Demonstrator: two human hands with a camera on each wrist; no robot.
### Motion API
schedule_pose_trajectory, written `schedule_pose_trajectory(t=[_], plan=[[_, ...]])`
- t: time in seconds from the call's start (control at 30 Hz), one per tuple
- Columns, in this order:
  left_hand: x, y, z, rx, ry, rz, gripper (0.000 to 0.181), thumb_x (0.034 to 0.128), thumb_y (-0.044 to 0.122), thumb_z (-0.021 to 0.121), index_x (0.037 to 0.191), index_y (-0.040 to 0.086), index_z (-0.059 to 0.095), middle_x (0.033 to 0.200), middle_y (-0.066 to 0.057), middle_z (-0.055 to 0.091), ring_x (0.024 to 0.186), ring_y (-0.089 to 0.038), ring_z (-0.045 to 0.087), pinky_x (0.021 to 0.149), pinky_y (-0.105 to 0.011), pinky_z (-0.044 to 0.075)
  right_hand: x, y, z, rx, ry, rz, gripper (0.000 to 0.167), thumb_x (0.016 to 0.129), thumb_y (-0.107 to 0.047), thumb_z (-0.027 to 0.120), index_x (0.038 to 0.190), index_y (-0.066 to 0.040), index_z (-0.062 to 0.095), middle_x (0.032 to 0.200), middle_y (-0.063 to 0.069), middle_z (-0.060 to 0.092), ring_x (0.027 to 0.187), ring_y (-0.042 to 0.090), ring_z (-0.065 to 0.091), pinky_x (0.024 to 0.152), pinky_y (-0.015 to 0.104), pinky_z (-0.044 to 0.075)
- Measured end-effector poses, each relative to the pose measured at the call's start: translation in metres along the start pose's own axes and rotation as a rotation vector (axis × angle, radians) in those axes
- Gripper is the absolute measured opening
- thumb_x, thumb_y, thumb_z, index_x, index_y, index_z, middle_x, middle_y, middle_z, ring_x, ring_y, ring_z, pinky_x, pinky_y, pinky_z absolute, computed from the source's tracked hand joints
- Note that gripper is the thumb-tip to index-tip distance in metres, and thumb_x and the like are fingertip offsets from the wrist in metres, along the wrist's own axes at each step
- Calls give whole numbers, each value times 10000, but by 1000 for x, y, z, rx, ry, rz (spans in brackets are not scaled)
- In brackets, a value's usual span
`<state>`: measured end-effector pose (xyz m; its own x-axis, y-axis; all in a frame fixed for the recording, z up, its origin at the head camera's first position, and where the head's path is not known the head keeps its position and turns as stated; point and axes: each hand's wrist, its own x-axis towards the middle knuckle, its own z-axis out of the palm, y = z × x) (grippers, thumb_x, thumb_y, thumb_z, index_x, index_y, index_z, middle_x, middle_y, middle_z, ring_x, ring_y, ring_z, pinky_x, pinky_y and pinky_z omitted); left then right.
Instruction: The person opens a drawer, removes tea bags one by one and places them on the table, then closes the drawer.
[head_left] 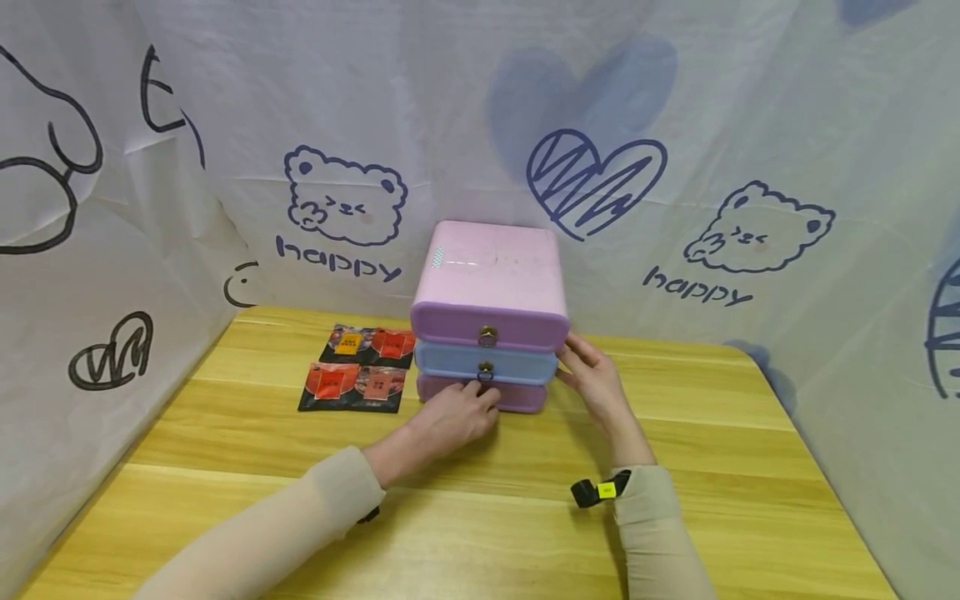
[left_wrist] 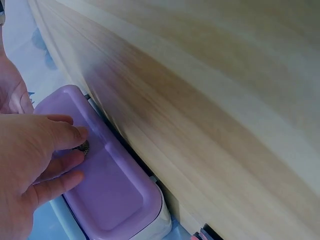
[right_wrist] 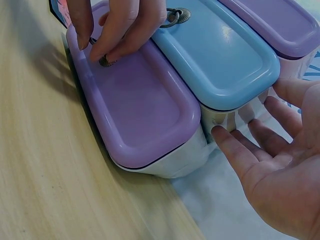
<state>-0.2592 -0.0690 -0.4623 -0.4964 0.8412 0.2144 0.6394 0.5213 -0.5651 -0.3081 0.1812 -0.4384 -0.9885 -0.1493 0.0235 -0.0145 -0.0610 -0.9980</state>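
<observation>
A small three-drawer box [head_left: 498,267] with a pink top stands at the back of the table. Its top drawer [head_left: 450,325] is purple, the middle drawer [head_left: 442,362] light blue and the bottom drawer [head_left: 528,398] purple. Thumb and fingers of my left hand [head_left: 461,414] pinch the ring pull [right_wrist: 105,61] on the bottom drawer, which the fingers partly cover. At the box's right side is my right hand [head_left: 600,387], its fingers spread and fairly straight, fingertips touching the side wall. All three drawers look closed in the head view.
Several flat packets [head_left: 348,387] in black and red lie in two rows left of the box. A white cloth [head_left: 465,108] with drawings hangs behind the wooden table [head_left: 480,533] and along its sides.
</observation>
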Motion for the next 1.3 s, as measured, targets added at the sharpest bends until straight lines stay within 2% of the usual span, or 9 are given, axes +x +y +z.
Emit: schedule_pose_trajectory(t=[0.27, 0.43, 0.67, 0.93, 1.3], plan=[[0, -1, -2, -24, -6, -2, 96, 958, 123, 725, 1030, 175, 761, 1051, -12, 630, 839, -168, 632, 676, -258, 557, 0, 0, 0, 1, 2, -3, 493, 1076, -123, 559, 1540, 9, 460, 1575, 171, 464, 1415, 249, 474, 1085, 398, 507], [-1, -2, -1, -40, 16, -10, 92, 959, 118, 700, 1006, 170, 760, 1030, -14, 630, 845, -171, 636, 665, -266, 562, 1, 1, 1, 1, 0, -9, 487, 1076, -122, 556, 1537, 7, 466, 1574, 167, 468, 1419, 252, 474, 1091, 406, 502], [-2, -1, -3, -82, 26, -16, 110, 949, 77, 701, 1007, 149, 760, 1016, -22, 621, 837, -173, 625, 604, -261, 548, 2, 1, 0, -12, 2, -9, 484, 1076, -139, 563, 1534, -7, 478, 1575, 151, 473, 1426, 261, 471, 1096, 419, 498], [-4, 2, -8, -109, 2, -8, 157, 937, 35, 699, 1034, 143, 759, 1045, -22, 616, 860, -174, 626, 590, -248, 554, 2, 0, 0, -11, 2, -1, 486, 1077, -135, 560, 1539, -13, 474, 1583, 143, 463, 1431, 258, 461, 1109, 434, 486], [-11, 8, -12, -112, 15, 4, 171, 912, 36, 713, 1020, 161, 757, 1049, -4, 619, 892, -161, 620, 601, -228, 541, 1, 1, 0, -14, 3, 3, 484, 1077, -135, 562, 1539, -19, 477, 1588, 138, 460, 1441, 255, 452, 1119, 453, 474]])
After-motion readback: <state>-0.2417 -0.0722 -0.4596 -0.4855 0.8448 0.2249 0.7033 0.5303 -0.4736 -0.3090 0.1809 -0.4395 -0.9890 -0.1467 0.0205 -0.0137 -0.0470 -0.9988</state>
